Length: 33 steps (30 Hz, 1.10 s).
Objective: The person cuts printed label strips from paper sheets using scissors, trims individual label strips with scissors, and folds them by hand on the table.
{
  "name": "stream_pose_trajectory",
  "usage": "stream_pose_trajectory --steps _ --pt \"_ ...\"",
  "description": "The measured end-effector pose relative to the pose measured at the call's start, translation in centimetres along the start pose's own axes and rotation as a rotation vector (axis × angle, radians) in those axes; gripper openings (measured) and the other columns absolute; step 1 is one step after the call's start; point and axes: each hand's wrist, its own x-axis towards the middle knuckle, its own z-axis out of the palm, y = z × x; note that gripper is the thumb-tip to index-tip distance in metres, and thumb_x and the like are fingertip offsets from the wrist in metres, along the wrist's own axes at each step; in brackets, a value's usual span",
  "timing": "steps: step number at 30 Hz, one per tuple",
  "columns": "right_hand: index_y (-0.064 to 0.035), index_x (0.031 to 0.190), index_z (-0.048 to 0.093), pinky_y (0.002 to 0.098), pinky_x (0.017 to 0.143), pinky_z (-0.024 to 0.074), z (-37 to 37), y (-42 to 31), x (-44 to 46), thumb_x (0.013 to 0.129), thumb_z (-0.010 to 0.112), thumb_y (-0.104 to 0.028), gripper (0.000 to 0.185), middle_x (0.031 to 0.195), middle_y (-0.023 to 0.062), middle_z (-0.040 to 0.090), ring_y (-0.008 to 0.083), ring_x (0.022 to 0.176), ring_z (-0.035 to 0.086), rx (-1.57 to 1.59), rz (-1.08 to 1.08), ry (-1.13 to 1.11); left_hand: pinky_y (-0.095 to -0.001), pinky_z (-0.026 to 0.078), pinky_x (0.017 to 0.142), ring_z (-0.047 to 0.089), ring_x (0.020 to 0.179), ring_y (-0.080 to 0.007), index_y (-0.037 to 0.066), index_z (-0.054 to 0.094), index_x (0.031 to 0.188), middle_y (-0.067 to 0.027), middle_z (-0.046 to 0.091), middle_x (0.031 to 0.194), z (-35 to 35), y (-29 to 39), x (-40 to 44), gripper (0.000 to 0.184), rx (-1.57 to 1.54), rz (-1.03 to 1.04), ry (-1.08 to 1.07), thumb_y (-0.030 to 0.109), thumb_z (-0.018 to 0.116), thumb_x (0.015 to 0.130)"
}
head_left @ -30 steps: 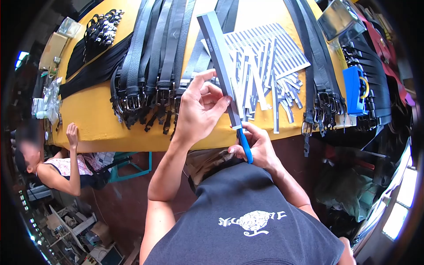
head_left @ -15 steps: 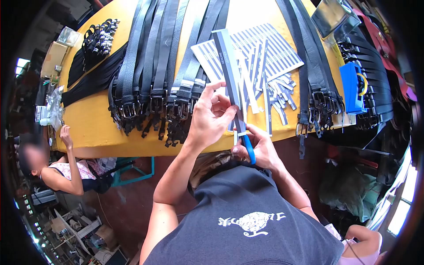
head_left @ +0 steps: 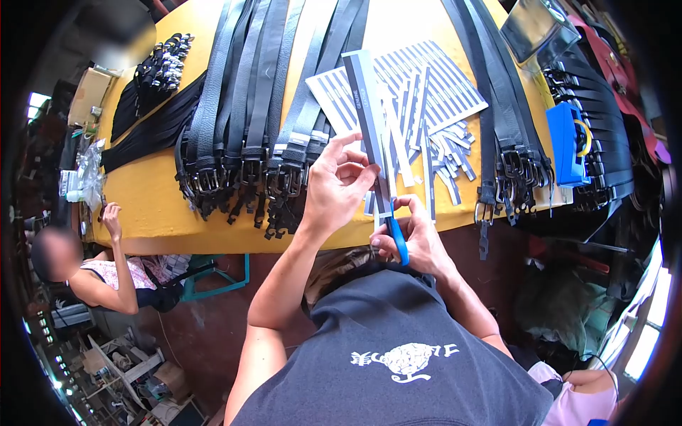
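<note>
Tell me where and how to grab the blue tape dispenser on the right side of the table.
I'd take the blue tape dispenser by its solid blue body, coming from the left. That side shows a long, plain face to grip, while the yellow ring shows on the right, close to the black belts there.

I pinch a long, flat, dark grey paper strip (head_left: 364, 106) with pale edges and small lettering in my left hand (head_left: 341, 184), slanting above the yellow-covered table (head_left: 153, 206). At its lower end, by the table's near edge, my right hand (head_left: 420, 245) grips blue-handled metal scissors (head_left: 399, 240).
</note>
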Motion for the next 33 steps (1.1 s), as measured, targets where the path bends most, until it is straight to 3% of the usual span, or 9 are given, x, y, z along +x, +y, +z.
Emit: stream_pose_trajectory --steps 4,8,11,17,21,25,28,33 --pt "-0.0006 0.136 0.031 0.0252 0.059 0.0503 0.2 -0.3 -0.2 0.079 0.079 -0.016 0.076 0.080 0.0092 0.066 0.0112 0.066 0.062 0.085 -0.018 0.034 -0.0231 0.054 0.063 0.068 0.074 -0.0131 -0.004 0.049 0.126 -0.0099 0.066 0.084 0.4 -0.6 0.0 0.044 -0.014 0.028 0.029 -0.003 0.065 0.085" --pt "-0.0018 0.143 0.028 0.0265 0.059 0.0528 -0.2 0.4 0.1 0.080 0.078 -0.009 0.081 0.081 0.0095 0.065 0.0127 0.065 0.063 0.101 -0.020 0.014 -0.0253 0.055 0.060 0.068 0.072 -0.0130 -0.002 0.051 0.124 -0.0101 0.066 0.085 1.1 -0.7 -0.5 0.041 -0.024 0.019 0.015 -0.002 0.064 0.086" --pt "-0.0013 0.145 0.028 0.0271 0.060 0.0543 -0.7 0.7 0.1 0.080 0.077 -0.007 0.081 0.083 0.0109 0.066 0.0146 0.066 0.065 0.116 -0.030 0.026 -0.0251 0.057 0.067 0.068 0.079 -0.0150 -0.004 0.048 0.126 -0.0108 0.066 0.090 1.4 -1.4 -1.0 0.042 -0.046 -0.046 -0.027 -0.006 0.062 0.086" --pt "0.0001 0.138 0.035 0.0270 0.056 0.0518 -1.3 1.6 0.6 0.079 0.077 -0.008 0.073 0.078 0.0114 0.068 0.0158 0.061 0.065 0.093 -0.131 0.076 -0.0268 0.056 0.069 0.066 0.080 -0.0128 -0.001 0.050 0.127 -0.0108 0.067 0.091 1.8 -0.8 -2.2 0.043 -0.005 -0.093 -0.015 0.014 0.066 0.091" --pt "-0.0004 0.135 0.040 0.0248 0.054 0.0502 -1.1 1.2 0.5 0.080 0.072 -0.003 0.064 0.077 0.0131 0.067 0.0149 0.058 0.063 0.115 -0.176 0.123 -0.0235 0.053 0.065 0.063 0.074 -0.0102 -0.001 0.052 0.126 -0.0085 0.066 0.088 1.2 -2.9 -2.5 0.036 -0.163 -0.128 0.089 0.020 0.059 0.097" --pt "-0.0022 0.132 0.043 0.0244 0.051 0.0496 -2.0 1.5 0.6 0.081 0.069 -0.002 0.057 0.073 0.0108 0.065 0.0150 0.055 0.063 0.118 -0.223 0.193 -0.0243 0.052 0.055 0.062 0.063 -0.0092 -0.005 0.046 0.133 -0.0094 0.067 0.080 -0.2 -3.2 -4.6 0.049 -0.027 -0.243 0.026 0.019 0.062 0.093" --pt "-0.0019 0.135 0.040 0.0263 0.051 0.0504 -3.5 2.1 0.9 0.090 0.063 -0.011 0.051 0.072 0.0111 0.065 0.0155 0.055 0.062 0.021 -0.310 0.170 -0.0281 0.053 0.054 0.067 0.058 -0.0147 -0.008 0.045 0.134 -0.0145 0.071 0.075 -2.1 -1.7 -6.7 0.057 0.280 -0.231 0.029 0.022 0.066 0.090" --pt "-0.0035 0.136 0.040 0.0264 0.050 0.0496 -3.6 1.5 0.7 0.090 0.063 -0.009 0.052 0.071 0.0111 0.064 0.0160 0.054 0.062 0.006 -0.310 0.151 -0.0273 0.051 0.050 0.063 0.049 -0.0142 -0.012 0.035 0.139 -0.0139 0.069 0.069 -3.9 0.7 -5.4 0.067 0.289 -0.186 0.082 0.021 0.066 0.088"
